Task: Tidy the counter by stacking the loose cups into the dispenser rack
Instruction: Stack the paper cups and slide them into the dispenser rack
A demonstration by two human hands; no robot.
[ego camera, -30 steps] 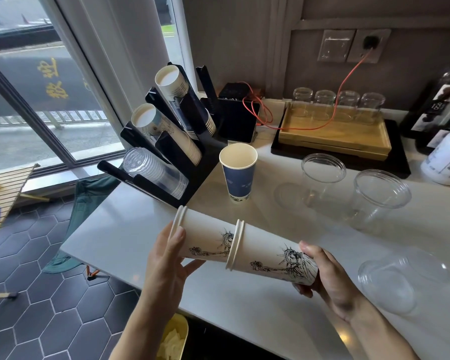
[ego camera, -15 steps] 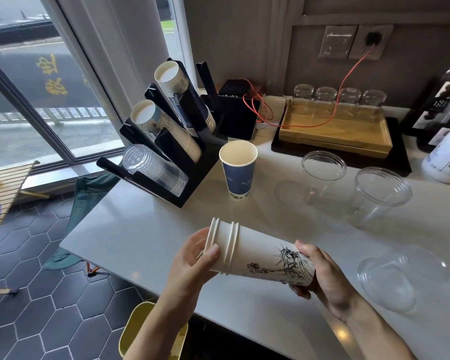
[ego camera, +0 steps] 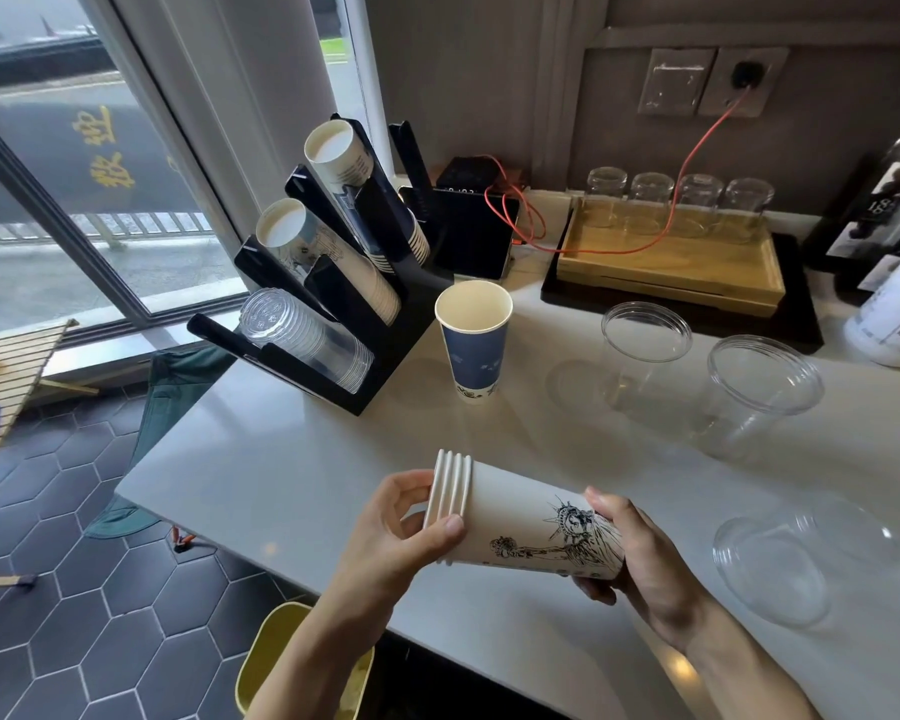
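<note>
Nearby, white counter (ego camera: 292,475); hexagon-tiled floor (ego camera: 74,589), seemingly dark.

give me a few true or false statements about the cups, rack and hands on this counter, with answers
1. Both hands hold one nested stack of white paper cups lying on its side. True: the left hand is at the rim end, the right hand at the base.
2. The blue paper cup lies tipped over. False: it stands upright beside the dispenser rack.
3. The rack's lowest slot holds clear plastic cups. True.
4. Three clear cups stand upright on the counter. False: two clear cups stand; a third clear cup lies on its side.
5. The wooden tray is empty. False: four glasses sit in it.
</note>
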